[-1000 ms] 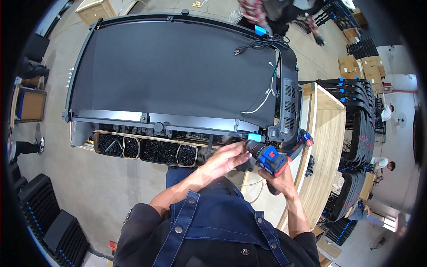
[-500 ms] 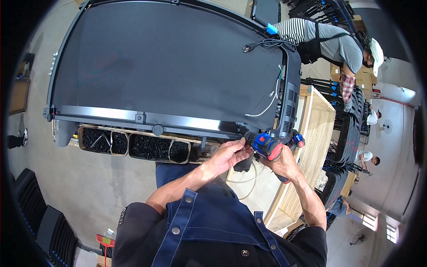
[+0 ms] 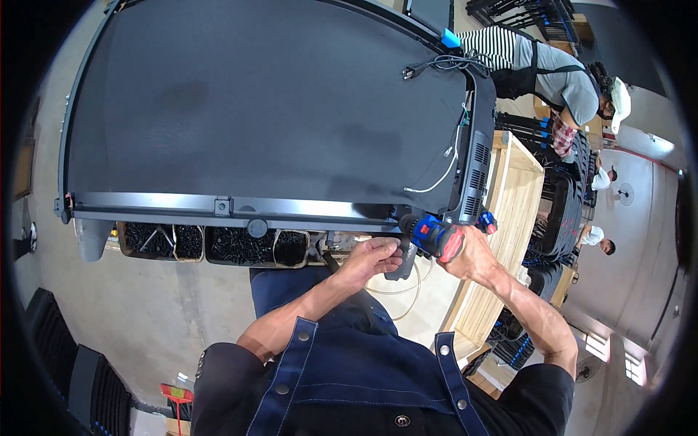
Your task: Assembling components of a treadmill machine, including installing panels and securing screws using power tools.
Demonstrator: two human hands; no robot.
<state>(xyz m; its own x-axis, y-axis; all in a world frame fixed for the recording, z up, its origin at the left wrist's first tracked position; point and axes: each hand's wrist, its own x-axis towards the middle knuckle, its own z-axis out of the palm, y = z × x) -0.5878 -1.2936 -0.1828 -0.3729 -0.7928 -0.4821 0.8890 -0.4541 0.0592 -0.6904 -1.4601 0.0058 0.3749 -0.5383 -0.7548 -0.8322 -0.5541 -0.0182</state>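
Note:
My right hand (image 3: 472, 256) is wrapped round a blue and red cordless drill (image 3: 435, 237). The drill's black nose points left, at the near right corner of a large black treadmill deck (image 3: 276, 109). Just left of the nose is my left hand (image 3: 371, 263), its thumb and fingers pinched together. Whatever those fingertips hold is too small or hidden to make out. A dark grey plastic piece (image 3: 400, 266) hangs beside them, below the deck's near rail (image 3: 305, 219); I cannot tell whether they touch it. My right fingers are partly hidden behind the drill.
Bins of black screws (image 3: 236, 245) sit under the near rail. A coiled power cord (image 3: 454, 65) and a white cable (image 3: 436, 182) lie on the deck. A second blue and red tool (image 3: 487, 221) is by a wooden crate (image 3: 502, 240). A co-worker (image 3: 560, 80) bends over at the far right.
My left hand has drawn slightly away from the drill's nose, its fingers more curled. My right elbow has swung outward, the drill still in that hand. The co-worker's arm has shifted.

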